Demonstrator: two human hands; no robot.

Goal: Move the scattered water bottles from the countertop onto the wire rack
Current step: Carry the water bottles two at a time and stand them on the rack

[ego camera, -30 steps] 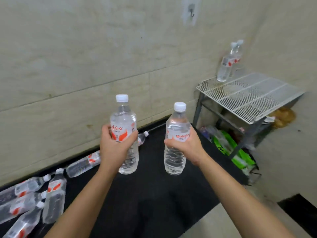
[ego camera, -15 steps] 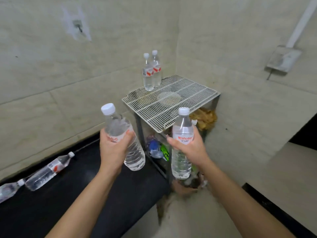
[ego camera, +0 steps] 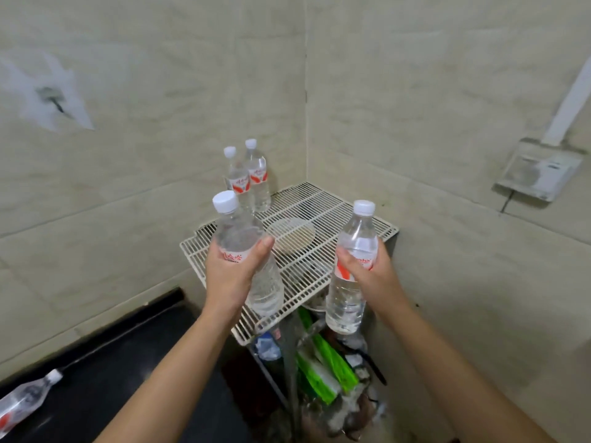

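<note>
Tiled walls meet in a corner, where the wire rack [ego camera: 335,215] stands beside the black bench [ego camera: 112,378]. Two standing bottles [ego camera: 252,180] occupy the rack's rear left corner, upright and touching. One lying bottle [ego camera: 22,398] rests on its side on the bench at lower left.

Step in hand, as judged: carry to the rack and set down.
- The left bottle [ego camera: 236,231] is tilted, cap toward the wall, above the rack's front left area. Bring it upright before lowering.
- The right bottle [ego camera: 347,302] is near upright, at the rack's front right edge. Move it inward over the wires first.
- Seat each base flat across several wires, just beside the standing pair without striking it. Release only once the bottle stands unaided.

Fingers: the left hand [ego camera: 230,279] has its fingers [ego camera: 263,249] curled round the label band, thumb across the front. The right hand [ego camera: 375,276] wraps its bottle at the label likewise. Both grips are closed tight on the plastic.
</note>
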